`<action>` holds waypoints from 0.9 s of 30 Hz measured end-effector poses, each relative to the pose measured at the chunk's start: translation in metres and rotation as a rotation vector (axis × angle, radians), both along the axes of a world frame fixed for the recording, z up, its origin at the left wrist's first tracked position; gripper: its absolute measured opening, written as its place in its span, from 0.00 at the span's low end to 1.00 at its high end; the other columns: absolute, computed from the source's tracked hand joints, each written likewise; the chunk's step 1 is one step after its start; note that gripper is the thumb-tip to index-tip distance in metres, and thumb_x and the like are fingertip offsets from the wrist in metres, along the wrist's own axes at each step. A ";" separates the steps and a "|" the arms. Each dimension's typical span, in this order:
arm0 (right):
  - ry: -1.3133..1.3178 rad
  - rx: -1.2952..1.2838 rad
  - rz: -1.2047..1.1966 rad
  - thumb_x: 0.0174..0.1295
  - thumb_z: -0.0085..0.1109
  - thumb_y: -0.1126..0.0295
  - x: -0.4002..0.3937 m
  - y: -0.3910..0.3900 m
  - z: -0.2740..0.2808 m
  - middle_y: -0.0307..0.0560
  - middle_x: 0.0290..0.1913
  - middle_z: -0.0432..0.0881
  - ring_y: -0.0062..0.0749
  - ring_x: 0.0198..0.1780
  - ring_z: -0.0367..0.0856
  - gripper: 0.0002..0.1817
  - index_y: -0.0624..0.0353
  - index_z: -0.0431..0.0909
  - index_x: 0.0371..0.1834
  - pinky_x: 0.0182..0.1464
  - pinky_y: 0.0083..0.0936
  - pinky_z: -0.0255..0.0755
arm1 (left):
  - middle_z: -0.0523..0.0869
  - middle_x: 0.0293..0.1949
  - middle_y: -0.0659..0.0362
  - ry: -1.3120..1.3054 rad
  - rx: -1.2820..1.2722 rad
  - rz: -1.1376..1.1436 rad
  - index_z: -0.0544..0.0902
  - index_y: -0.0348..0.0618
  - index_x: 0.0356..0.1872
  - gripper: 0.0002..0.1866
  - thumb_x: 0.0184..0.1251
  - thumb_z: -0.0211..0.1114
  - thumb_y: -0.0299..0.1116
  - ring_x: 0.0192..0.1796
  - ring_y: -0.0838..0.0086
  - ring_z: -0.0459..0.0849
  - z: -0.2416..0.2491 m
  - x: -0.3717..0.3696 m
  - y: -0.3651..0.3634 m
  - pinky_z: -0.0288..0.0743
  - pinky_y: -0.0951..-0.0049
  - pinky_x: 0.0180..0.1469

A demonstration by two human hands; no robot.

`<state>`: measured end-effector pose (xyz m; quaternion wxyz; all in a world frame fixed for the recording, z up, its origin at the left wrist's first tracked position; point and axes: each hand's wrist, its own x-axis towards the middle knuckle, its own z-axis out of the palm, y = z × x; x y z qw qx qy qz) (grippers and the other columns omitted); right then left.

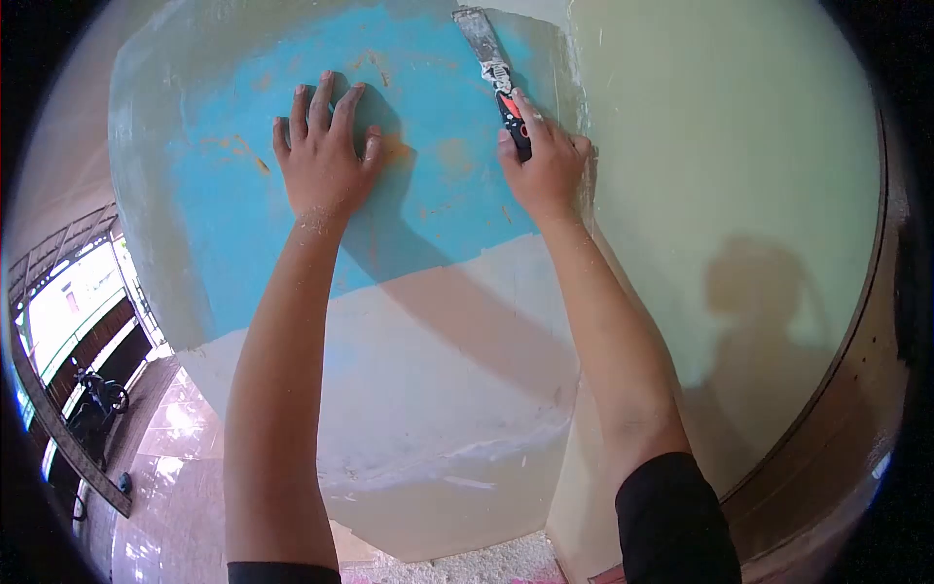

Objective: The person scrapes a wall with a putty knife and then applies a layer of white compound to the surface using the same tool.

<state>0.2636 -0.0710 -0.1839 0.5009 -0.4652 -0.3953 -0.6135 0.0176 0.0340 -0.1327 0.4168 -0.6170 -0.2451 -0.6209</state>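
My right hand (550, 161) is closed round the black and red handle of a paint scraper (482, 44). The scraper's metal blade points up, near the top of a bare blue area of the wall (457, 195). White residue is caked where the blade meets the handle. My left hand (326, 156) is spread on the blue area, to the left of the scraper, holding nothing. Orange-brown marks show on the blue around my fingers. White flecks cling to my left wrist.
Below the blue lies a pale painted band (448, 341). A pale green wall (720, 146) meets this one at a corner on the right. White flakes (467, 565) litter the floor below. At far left, a motorcycle (97, 394) stands by an opening.
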 end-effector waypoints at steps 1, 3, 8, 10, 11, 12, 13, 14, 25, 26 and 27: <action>-0.003 0.001 0.000 0.67 0.63 0.52 -0.002 -0.001 0.001 0.39 0.42 0.87 0.32 0.42 0.84 0.30 0.38 0.73 0.74 0.49 0.37 0.59 | 0.66 0.79 0.64 -0.003 0.001 0.000 0.74 0.67 0.72 0.29 0.69 0.62 0.49 0.82 0.59 0.59 0.001 -0.002 0.000 0.49 0.40 0.80; 0.049 -0.059 0.039 0.67 0.63 0.55 -0.005 -0.003 0.000 0.41 0.46 0.88 0.33 0.43 0.85 0.29 0.40 0.74 0.73 0.51 0.38 0.60 | 0.65 0.79 0.64 0.000 0.007 -0.017 0.74 0.67 0.72 0.29 0.69 0.62 0.49 0.82 0.59 0.59 0.002 -0.003 -0.001 0.49 0.39 0.80; -0.038 0.058 0.101 0.66 0.65 0.56 -0.004 -0.001 0.001 0.42 0.50 0.89 0.34 0.45 0.86 0.26 0.46 0.76 0.66 0.57 0.38 0.62 | 0.64 0.80 0.65 -0.003 -0.016 0.002 0.72 0.68 0.73 0.30 0.69 0.62 0.48 0.82 0.60 0.58 0.000 -0.003 -0.004 0.49 0.41 0.80; -0.012 0.055 0.118 0.65 0.66 0.57 -0.001 0.001 0.000 0.42 0.50 0.89 0.35 0.46 0.86 0.25 0.48 0.77 0.64 0.59 0.38 0.61 | 0.64 0.80 0.65 0.000 -0.026 0.009 0.71 0.69 0.74 0.30 0.70 0.63 0.47 0.83 0.60 0.58 0.000 -0.004 -0.006 0.48 0.42 0.81; -0.022 0.068 0.130 0.66 0.66 0.55 0.000 0.002 0.000 0.41 0.49 0.89 0.35 0.48 0.86 0.23 0.47 0.77 0.62 0.56 0.40 0.61 | 0.64 0.80 0.65 0.000 -0.028 0.006 0.71 0.69 0.74 0.30 0.70 0.63 0.47 0.83 0.60 0.58 0.000 -0.003 -0.005 0.48 0.42 0.81; -0.032 0.081 0.143 0.67 0.65 0.53 -0.001 0.003 -0.001 0.40 0.49 0.88 0.35 0.49 0.85 0.21 0.46 0.77 0.60 0.54 0.42 0.61 | 0.64 0.80 0.65 0.000 -0.030 0.003 0.71 0.69 0.74 0.30 0.70 0.63 0.47 0.82 0.60 0.58 -0.001 -0.004 -0.003 0.49 0.42 0.81; -0.032 0.083 0.145 0.67 0.65 0.53 -0.002 0.003 -0.002 0.40 0.49 0.88 0.35 0.49 0.85 0.21 0.46 0.77 0.60 0.54 0.42 0.61 | 0.64 0.80 0.65 -0.001 -0.029 0.006 0.71 0.69 0.74 0.30 0.70 0.63 0.47 0.82 0.60 0.58 -0.003 -0.004 -0.002 0.49 0.42 0.81; -0.030 0.063 0.127 0.67 0.66 0.55 -0.001 0.003 -0.004 0.41 0.50 0.89 0.36 0.49 0.86 0.22 0.47 0.78 0.62 0.57 0.40 0.61 | 0.64 0.80 0.65 0.000 -0.039 0.011 0.71 0.69 0.74 0.30 0.70 0.63 0.48 0.82 0.60 0.58 -0.004 -0.003 -0.002 0.49 0.42 0.81; -0.051 0.139 0.128 0.69 0.63 0.55 -0.009 0.005 -0.003 0.41 0.48 0.88 0.38 0.48 0.85 0.20 0.48 0.77 0.60 0.57 0.43 0.61 | 0.64 0.80 0.64 0.002 -0.017 0.004 0.72 0.68 0.73 0.30 0.69 0.61 0.46 0.82 0.60 0.58 -0.003 -0.012 0.004 0.49 0.42 0.81; -0.033 0.144 0.125 0.69 0.63 0.55 -0.010 0.007 -0.003 0.41 0.50 0.87 0.39 0.49 0.85 0.20 0.49 0.77 0.59 0.58 0.44 0.61 | 0.64 0.80 0.64 0.000 -0.021 0.008 0.72 0.68 0.73 0.30 0.69 0.61 0.46 0.83 0.60 0.58 -0.003 -0.013 0.004 0.48 0.43 0.81; -0.016 0.149 0.120 0.68 0.63 0.55 -0.010 0.008 -0.003 0.42 0.51 0.87 0.39 0.50 0.85 0.20 0.50 0.77 0.59 0.58 0.45 0.61 | 0.64 0.80 0.64 -0.003 -0.025 0.010 0.72 0.69 0.73 0.30 0.69 0.61 0.46 0.83 0.60 0.58 -0.004 -0.013 0.004 0.48 0.43 0.81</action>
